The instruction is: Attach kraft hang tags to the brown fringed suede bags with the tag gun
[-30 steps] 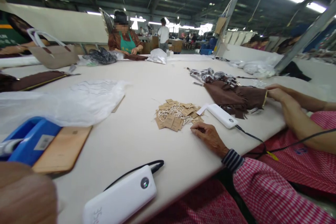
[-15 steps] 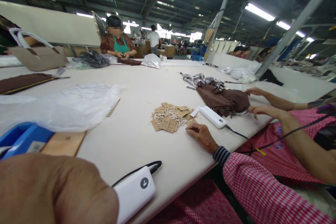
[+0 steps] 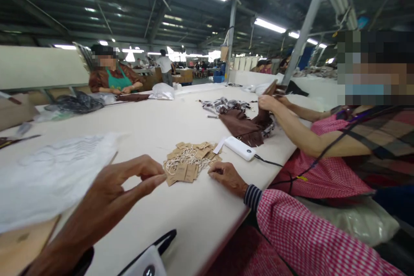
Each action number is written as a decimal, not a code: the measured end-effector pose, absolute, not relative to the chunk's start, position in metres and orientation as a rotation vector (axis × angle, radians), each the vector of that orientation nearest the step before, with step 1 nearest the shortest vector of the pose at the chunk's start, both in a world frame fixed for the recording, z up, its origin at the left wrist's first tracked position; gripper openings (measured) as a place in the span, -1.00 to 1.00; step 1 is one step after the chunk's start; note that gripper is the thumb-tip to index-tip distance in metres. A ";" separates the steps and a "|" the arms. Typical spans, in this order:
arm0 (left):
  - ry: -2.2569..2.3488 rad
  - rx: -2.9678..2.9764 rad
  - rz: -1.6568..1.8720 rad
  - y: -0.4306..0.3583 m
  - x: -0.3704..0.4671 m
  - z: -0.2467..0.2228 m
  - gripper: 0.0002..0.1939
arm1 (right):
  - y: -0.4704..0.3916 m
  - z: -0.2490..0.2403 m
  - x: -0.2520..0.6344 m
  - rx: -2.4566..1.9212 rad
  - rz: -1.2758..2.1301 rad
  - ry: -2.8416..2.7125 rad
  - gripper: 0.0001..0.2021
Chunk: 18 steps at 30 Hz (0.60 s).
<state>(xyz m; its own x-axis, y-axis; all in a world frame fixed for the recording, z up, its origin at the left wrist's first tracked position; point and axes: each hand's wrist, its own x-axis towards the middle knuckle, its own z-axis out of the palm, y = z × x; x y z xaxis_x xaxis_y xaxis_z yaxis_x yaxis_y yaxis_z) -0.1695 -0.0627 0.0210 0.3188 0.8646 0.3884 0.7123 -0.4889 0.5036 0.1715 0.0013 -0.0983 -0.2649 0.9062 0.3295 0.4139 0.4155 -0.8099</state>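
A loose pile of brown paper tags [image 3: 186, 171] with white strings lies on the table. My left hand [image 3: 126, 185] reaches to the pile's left edge, thumb and forefinger bent together in a pinch; whether a tag is between the tips is unclear. Resting on the table at the pile's right side, my right hand [image 3: 228, 177] has its fingers curled in against the thumb, and their inner side is hidden. A white slip [image 3: 219, 145] touches the pile's right end. Beside it lies a white power bank [image 3: 239, 148] with a black cable.
Another white power bank [image 3: 147, 263] lies near me. At left are a white plastic sheet [image 3: 58, 177] and a tan board [image 3: 26, 237]. A co-worker's hands [image 3: 270, 101] on the right hold brown material above a brown fringed piece [image 3: 241, 125]. Another person [image 3: 113, 75] sits across the table.
My left hand has moved from the near left corner forward to the tags. The view has turned right. The co-worker at right has lifted brown material. My right hand stays by the pile.
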 end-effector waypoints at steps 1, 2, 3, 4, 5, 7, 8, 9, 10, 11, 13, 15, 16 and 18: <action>1.393 2.347 0.816 -0.048 -0.157 0.019 -0.64 | 0.002 -0.099 0.172 -1.121 0.764 -1.850 -0.90; 1.379 2.335 0.749 -0.037 -0.149 0.011 -0.62 | 0.002 -0.100 0.172 -1.117 0.765 -1.844 -0.91; 1.394 2.310 0.700 -0.028 -0.147 -0.001 -0.61 | 0.003 -0.101 0.172 -1.114 0.766 -1.842 -0.91; 1.430 2.271 0.669 -0.022 -0.149 -0.016 -0.59 | 0.003 -0.102 0.173 -1.111 0.765 -1.843 -0.91; 1.466 2.221 0.657 -0.018 -0.155 -0.033 -0.58 | 0.003 -0.102 0.173 -1.108 0.760 -1.847 -0.91; 1.490 2.118 0.656 -0.015 -0.170 -0.061 -0.57 | 0.002 -0.102 0.173 -1.114 0.755 -1.855 -0.91; 1.486 2.059 0.679 -0.015 -0.177 -0.071 -0.56 | 0.002 -0.102 0.173 -1.124 0.756 -1.857 -0.90; 1.478 1.992 0.707 -0.016 -0.182 -0.077 -0.56 | 0.001 -0.102 0.173 -1.138 0.759 -1.858 -0.90; 1.470 1.919 0.739 -0.017 -0.185 -0.079 -0.55 | 0.000 -0.102 0.173 -1.152 0.760 -1.858 -0.90; 1.469 1.843 0.779 -0.018 -0.187 -0.078 -0.55 | -0.001 -0.102 0.172 -1.162 0.761 -1.860 -0.90; 1.466 1.724 0.854 -0.019 -0.186 -0.074 -0.54 | -0.002 -0.104 0.173 -1.169 0.755 -1.863 -0.91; 1.442 1.681 0.905 -0.020 -0.183 -0.070 -0.57 | -0.002 -0.103 0.174 -1.165 0.754 -1.877 -0.91; 1.427 1.678 0.921 -0.019 -0.182 -0.070 -0.59 | 0.001 -0.102 0.175 -1.161 0.777 -1.900 -0.91; 1.393 1.676 0.931 -0.018 -0.182 -0.073 -0.64 | 0.011 -0.094 0.176 -1.152 0.846 -1.975 -0.89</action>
<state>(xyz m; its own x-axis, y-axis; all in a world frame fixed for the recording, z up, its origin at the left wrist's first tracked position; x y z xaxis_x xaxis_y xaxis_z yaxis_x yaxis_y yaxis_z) -0.1824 -0.0184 -0.0734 0.1418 0.9876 0.0668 0.4397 -0.1234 0.8896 0.1762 0.0105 -0.0937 -0.3688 0.8992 0.2353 0.4499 0.3942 -0.8014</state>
